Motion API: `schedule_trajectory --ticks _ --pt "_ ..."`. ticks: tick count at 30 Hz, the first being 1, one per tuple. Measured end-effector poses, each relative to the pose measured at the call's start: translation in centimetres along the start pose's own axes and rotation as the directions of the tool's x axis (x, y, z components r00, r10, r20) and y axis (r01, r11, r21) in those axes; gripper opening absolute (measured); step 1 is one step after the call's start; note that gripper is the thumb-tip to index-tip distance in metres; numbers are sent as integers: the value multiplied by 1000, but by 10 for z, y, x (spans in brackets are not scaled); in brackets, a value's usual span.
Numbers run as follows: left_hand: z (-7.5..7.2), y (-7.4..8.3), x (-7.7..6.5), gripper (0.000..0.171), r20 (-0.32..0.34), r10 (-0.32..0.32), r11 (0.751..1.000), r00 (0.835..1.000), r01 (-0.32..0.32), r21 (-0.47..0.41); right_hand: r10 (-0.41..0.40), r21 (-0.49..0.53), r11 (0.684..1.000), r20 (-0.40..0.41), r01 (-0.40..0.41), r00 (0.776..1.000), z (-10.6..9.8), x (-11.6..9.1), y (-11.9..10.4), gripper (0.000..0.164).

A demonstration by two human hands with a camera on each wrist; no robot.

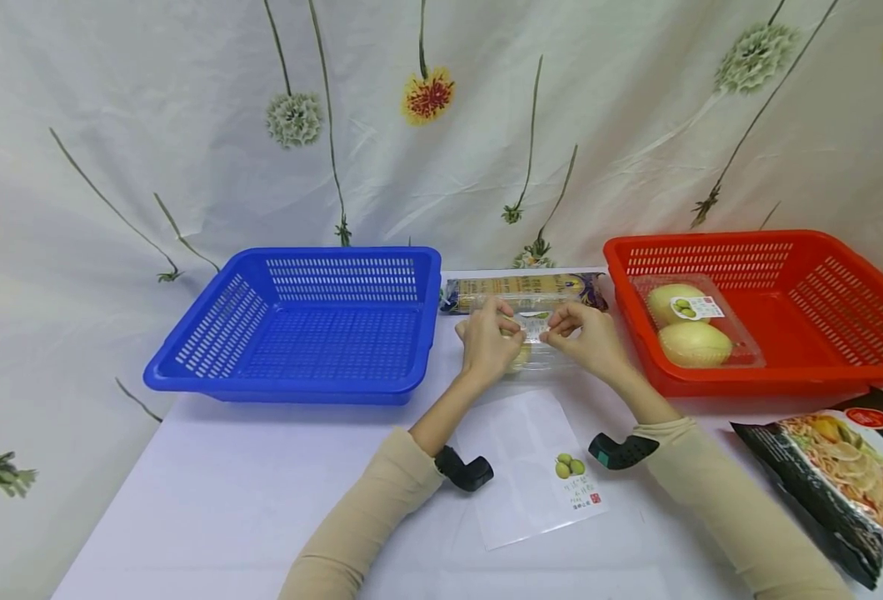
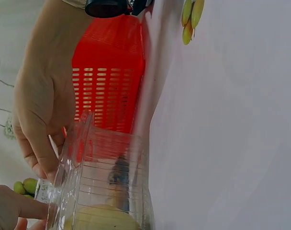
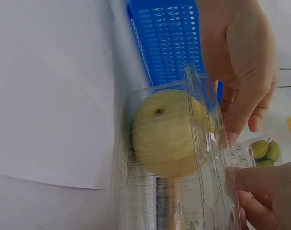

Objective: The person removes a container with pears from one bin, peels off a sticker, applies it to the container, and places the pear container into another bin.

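A clear plastic clamshell box (image 1: 550, 358) lies between my hands. A round yellow pear (image 3: 167, 134) shows in its left end. Over the lid is a small white label (image 1: 536, 327) printed with green fruit. My left hand (image 1: 489, 337) pinches the label's left edge, and my right hand (image 1: 586, 332) pinches its right edge. In the right wrist view the label (image 3: 242, 155) stretches between the fingertips right at the lid's edge. A translucent sheet (image 1: 520, 475) with printed green fruit and writing lies in front of the box.
At the left stands a blue basket (image 1: 336, 386). The red basket (image 1: 741, 381) on the right holds a labelled box of pears (image 1: 692, 329). Behind the clear box lies a long yellow noodle packet (image 1: 524, 287). A black food bag (image 1: 846, 475) is at the front right.
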State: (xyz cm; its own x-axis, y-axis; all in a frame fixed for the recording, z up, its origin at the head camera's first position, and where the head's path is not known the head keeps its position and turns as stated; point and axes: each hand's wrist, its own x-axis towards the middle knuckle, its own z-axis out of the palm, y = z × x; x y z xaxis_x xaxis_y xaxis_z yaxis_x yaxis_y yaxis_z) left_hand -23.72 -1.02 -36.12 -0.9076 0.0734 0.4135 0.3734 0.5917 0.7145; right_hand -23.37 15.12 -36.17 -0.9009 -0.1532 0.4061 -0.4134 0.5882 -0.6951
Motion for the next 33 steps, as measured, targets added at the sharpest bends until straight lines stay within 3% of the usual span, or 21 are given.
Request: schedule_trajectory --ticks 18,23,26,33 --pt "1 0 -6 24 2 3 983 1000 -3 183 -58 -102 993 -22 56 998 3 -3 0 18" --pt "1 -6 -4 10 55 13 989 998 -21 147 -77 -142 987 -12 74 997 2 -2 1 15" --pt "0 -11 -1 12 106 29 993 994 -40 108 -75 -152 985 22 77 997 1 -1 1 9" --pt "-7 -16 6 19 260 50 988 964 -86 131 -71 -195 975 163 103 984 -2 4 0 13"
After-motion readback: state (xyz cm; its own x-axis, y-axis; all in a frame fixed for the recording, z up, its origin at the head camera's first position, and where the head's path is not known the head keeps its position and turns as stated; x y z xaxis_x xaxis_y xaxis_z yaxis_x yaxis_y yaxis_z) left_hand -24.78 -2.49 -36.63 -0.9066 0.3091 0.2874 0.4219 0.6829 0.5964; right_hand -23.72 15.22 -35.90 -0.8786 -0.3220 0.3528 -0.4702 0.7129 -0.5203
